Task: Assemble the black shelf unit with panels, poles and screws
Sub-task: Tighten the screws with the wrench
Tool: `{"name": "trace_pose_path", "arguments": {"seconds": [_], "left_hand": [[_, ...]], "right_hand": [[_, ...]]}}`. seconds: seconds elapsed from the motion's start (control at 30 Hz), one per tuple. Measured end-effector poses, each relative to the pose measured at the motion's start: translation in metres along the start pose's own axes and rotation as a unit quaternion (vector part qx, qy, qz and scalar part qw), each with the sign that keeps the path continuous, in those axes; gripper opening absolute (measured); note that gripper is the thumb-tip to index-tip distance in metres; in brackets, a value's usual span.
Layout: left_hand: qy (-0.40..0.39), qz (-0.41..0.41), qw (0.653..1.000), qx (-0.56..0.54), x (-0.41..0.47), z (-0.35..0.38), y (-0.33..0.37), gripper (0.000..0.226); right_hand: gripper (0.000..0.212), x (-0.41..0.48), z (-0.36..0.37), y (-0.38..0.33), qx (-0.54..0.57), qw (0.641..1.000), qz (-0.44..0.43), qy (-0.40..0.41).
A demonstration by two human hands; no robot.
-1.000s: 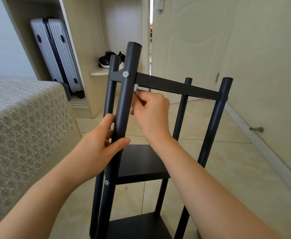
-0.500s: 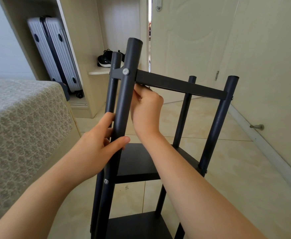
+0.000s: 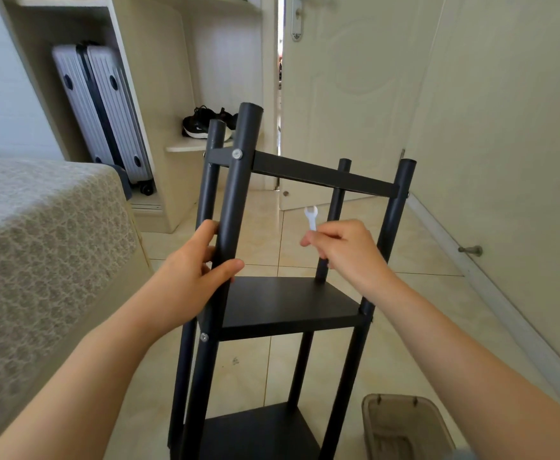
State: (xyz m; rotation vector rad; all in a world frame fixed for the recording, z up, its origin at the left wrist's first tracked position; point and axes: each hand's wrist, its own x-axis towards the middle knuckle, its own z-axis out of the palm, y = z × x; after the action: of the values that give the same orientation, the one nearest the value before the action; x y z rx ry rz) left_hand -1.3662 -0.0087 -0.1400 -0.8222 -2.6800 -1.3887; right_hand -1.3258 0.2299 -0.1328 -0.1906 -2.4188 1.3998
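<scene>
Shelf unit point(image 3: 288, 303) is standing upright on the tiled floor point(image 3: 421, 327) right in front of us, between the bed point(image 3: 39, 244) and the wall point(image 3: 504, 127). We are judging it stiff but fairly light: thin panels on slender poles, with smooth paint that is probably slippery, so a full wrap around a pole is looking like the surest hold. Our left hand point(image 3: 192, 277) is wrapping the near pole point(image 3: 238, 194), thumb in front, below the screw point(image 3: 237, 154) at the top panel point(image 3: 321, 175). Our right hand point(image 3: 348, 250) is pinching a small white wrench point(image 3: 311, 217), raised in the open space between the poles and touching no part of the frame. We are expecting that wrench, seemingly thin plastic, to flex under hard turning. Glossy tiles are probably giving the feet little grip. A suitcase point(image 3: 106, 107) and shoes point(image 3: 202, 126) are sitting in the wardrobe point(image 3: 152, 78), and a bin point(image 3: 404, 426) is standing near our right forearm.
</scene>
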Motion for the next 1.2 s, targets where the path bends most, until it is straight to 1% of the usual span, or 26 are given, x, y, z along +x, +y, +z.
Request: {"name": "trace_pose_path", "arguments": {"seconds": [0.07, 0.1, 0.2, 0.3, 0.4, 0.43, 0.5, 0.57, 0.67, 0.73, 0.87, 1.03, 1.2], "left_hand": [[0.003, -0.001, 1.0, 0.009, -0.002, -0.001, -0.001, 0.039], [0.006, -0.002, 1.0, 0.015, -0.003, -0.001, -0.002, 0.039], [0.018, -0.008, 0.999, 0.029, -0.005, -0.003, -0.004, 0.038], [0.028, -0.009, 0.999, 0.038, -0.007, -0.005, -0.005, 0.038], [0.038, -0.016, 0.998, 0.045, -0.008, -0.008, -0.005, 0.039], [0.043, -0.019, 0.998, 0.051, -0.007, -0.009, -0.005, 0.043], [0.06, -0.024, 0.996, 0.066, -0.006, -0.009, -0.005, 0.047], [0.078, -0.023, 0.993, 0.084, -0.004, -0.009, -0.006, 0.044], [0.113, -0.027, 0.983, 0.143, 0.001, -0.01, -0.009, 0.042], [0.135, -0.037, 0.978, 0.154, 0.005, -0.012, -0.012, 0.044], [0.164, -0.049, 0.976, 0.135, 0.013, -0.012, -0.019, 0.05], [0.196, -0.041, 0.975, 0.1, 0.021, -0.01, -0.028, 0.041], [0.189, -0.079, 0.977, 0.061, 0.029, -0.003, -0.043, 0.033]], "right_hand": [[0.015, -0.006, -0.013, 0.01, -0.057, 0.998, 0.031, -0.012], [0.014, -0.009, -0.018, 0.014, -0.08, 0.996, 0.04, -0.001], [0.013, -0.014, -0.037, 0.023, -0.124, 0.988, 0.057, 0.073], [0.008, -0.016, -0.057, 0.029, -0.111, 0.982, 0.082, 0.13], [0.01, -0.017, -0.07, 0.035, -0.055, 0.98, 0.112, 0.153], [0.009, -0.017, -0.072, 0.035, -0.029, 0.98, 0.128, 0.148], [0.01, -0.017, -0.072, 0.035, 0.027, 0.982, 0.152, 0.113], [0.015, -0.016, -0.07, 0.035, 0.084, 0.983, 0.145, 0.081], [0.02, -0.014, -0.066, 0.033, 0.161, 0.975, 0.136, 0.076], [0.021, -0.013, -0.064, 0.031, 0.186, 0.971, 0.129, 0.077], [0.027, -0.015, -0.061, 0.029, 0.198, 0.973, 0.1, 0.06], [0.026, -0.017, -0.061, 0.028, 0.193, 0.977, 0.077, 0.054], [0.02, -0.024, -0.058, 0.023, 0.195, 0.979, 0.046, 0.041]]}}
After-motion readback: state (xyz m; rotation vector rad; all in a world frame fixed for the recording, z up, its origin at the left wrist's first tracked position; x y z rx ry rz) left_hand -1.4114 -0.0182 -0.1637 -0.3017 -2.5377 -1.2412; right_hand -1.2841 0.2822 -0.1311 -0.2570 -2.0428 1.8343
